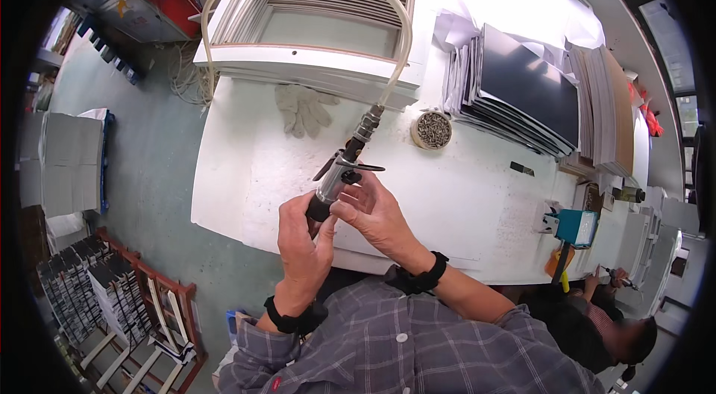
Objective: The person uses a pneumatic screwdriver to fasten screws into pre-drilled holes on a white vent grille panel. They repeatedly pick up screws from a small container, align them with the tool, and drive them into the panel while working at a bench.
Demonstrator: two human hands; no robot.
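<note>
Person's clothing: a dark checked shirt (388,342); one black band is on each wrist.
Left hand (302,245): it is closed on the dark front end of the tool, with thumb and fingers pinching from two sides.
Right hand (382,221): its fingers are curled beside the tool, the thumb bent toward the dark end; how firmly it grips, I cannot tell.
Air tool (330,187): it is between the two hands, above the near part of the table, tilted, with silver body, a lever and a black ring.
Clear hose (406,29): it goes from the coupling at the tool's rear, in a high arch over the frames, down to the left.
White table (462,193): it carries a round tub (415,134) of small metal pieces, and a pale glove (302,109) lying left of the tub.
Stacked white frames (298,60): they lie behind the glove.
Dark panels (526,88): they are piled to the right of the tub.
Other person (589,327): at the right, partly visible, with hands near another tool.
Grey-green floor (156,163): on the left side, beyond the table.
</note>
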